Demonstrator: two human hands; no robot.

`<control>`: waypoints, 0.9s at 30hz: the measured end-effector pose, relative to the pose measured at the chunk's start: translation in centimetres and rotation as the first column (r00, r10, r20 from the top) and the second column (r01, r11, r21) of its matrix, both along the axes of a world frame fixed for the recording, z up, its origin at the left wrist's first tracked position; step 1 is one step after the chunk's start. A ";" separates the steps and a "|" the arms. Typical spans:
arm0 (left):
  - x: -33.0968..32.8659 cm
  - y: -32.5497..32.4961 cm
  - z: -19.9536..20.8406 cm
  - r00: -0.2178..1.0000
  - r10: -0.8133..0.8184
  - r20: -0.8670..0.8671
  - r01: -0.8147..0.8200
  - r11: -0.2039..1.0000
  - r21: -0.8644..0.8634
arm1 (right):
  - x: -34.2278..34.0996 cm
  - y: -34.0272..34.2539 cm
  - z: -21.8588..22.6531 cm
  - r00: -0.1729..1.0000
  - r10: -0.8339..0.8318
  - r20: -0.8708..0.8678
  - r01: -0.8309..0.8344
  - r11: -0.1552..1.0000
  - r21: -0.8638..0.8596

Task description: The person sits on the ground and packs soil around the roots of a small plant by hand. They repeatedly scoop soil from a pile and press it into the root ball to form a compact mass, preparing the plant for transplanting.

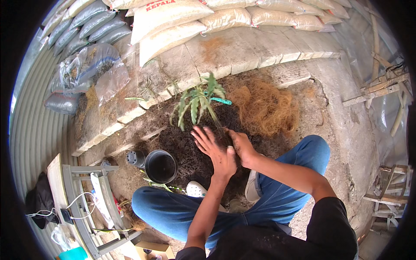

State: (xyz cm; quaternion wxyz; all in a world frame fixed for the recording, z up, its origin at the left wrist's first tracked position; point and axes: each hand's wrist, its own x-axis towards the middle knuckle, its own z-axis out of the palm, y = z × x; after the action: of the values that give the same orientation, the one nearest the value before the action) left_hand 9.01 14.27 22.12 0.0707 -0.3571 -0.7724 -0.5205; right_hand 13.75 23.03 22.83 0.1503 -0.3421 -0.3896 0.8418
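A leafy green plant leans over the dark soil, its stem running down to a soil-covered root ball between my hands. My left hand lies along the root ball's left side, fingers stretched out and dusted with soil. On the other side, my right hand is closed around it, the fingertips partly hidden. Beneath and around them spreads a heap of loose dark soil. A teal hand tool rests on the soil behind the stem, partly covered by leaves.
A round black pot and a smaller grey pot stand left of the soil. Brown coconut fibre lies at the far right of it. Stacked sacks line the raised ledge behind. A wooden stool is at the left.
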 end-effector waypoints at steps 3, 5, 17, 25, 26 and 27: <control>-0.9 -0.1 -0.2 0.939 -0.027 0.343 -0.053 0.974 0.222 | -0.7 0.3 1.9 0.997 -0.009 -0.078 0.023 0.982 0.188; -1.6 0.3 0.1 0.643 -0.357 0.678 -0.155 0.806 0.571 | -1.0 1.4 1.5 0.993 0.104 -0.061 -0.084 0.959 0.269; -3.8 -0.7 -3.4 -0.172 -0.840 0.514 -0.505 0.523 0.686 | 1.0 0.2 5.8 0.935 0.156 0.319 -0.277 -0.241 0.930; -1.7 -0.8 -3.1 -0.246 -0.794 0.556 -0.442 0.603 0.665 | 0.6 1.7 -0.9 0.884 0.466 -0.037 0.199 -0.303 0.932; -1.5 -0.8 -3.3 -0.255 -0.792 0.555 -0.442 0.606 0.662 | 0.4 1.5 -1.2 0.879 0.465 -0.109 0.266 -0.287 0.920; -1.5 -0.8 -3.9 -0.238 -0.788 0.567 -0.412 0.611 0.676 | 0.6 1.2 -1.5 0.884 0.436 -0.168 0.303 -0.261 0.917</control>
State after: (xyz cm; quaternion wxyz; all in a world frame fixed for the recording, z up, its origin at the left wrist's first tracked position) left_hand 7.55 13.44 18.26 -0.5168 0.1015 -0.1448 -0.8376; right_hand 14.33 24.21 21.28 0.3960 0.1468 -0.8705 0.2527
